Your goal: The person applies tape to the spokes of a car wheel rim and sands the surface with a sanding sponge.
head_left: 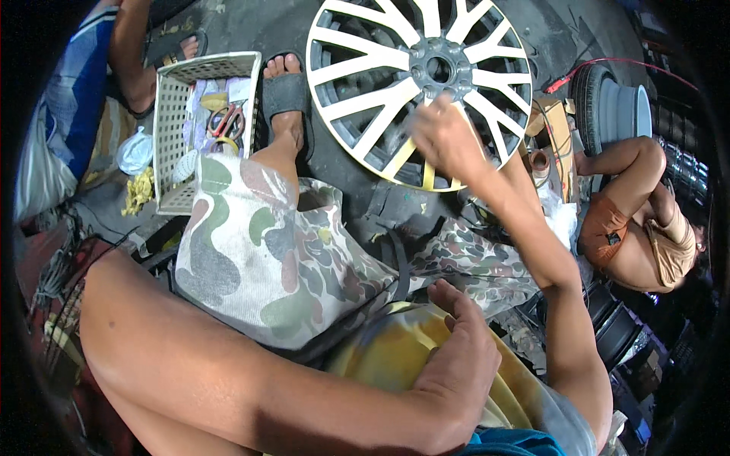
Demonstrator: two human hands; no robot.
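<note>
- Fingers of the right hand [449, 140] look bunched and blurred over the lower spokes [389, 118] of a cream-and-black wheel [423, 62]; whether they hold anything cannot be told.
- The wheel is face up beyond the worker's lap, at the top of the view, beside a sandalled foot [286, 101].
- The left hand [464, 361] is bent in front of the body, well apart from the wheel, its thumb raised; the other fingers are turned out of sight, so their grip is unclear.
- Yellow patches [400, 156] mark the spokes nearest the worker; the step in hand appears to be surface work on that section.
- The next move seems to call for light, even contact along each spoke, with the wheel kept steady.
- A pale plastic basket [160, 137], holding red-handled scissors [226, 121], stands left of the foot; a co-worker [620, 228] crouches at right.
</note>
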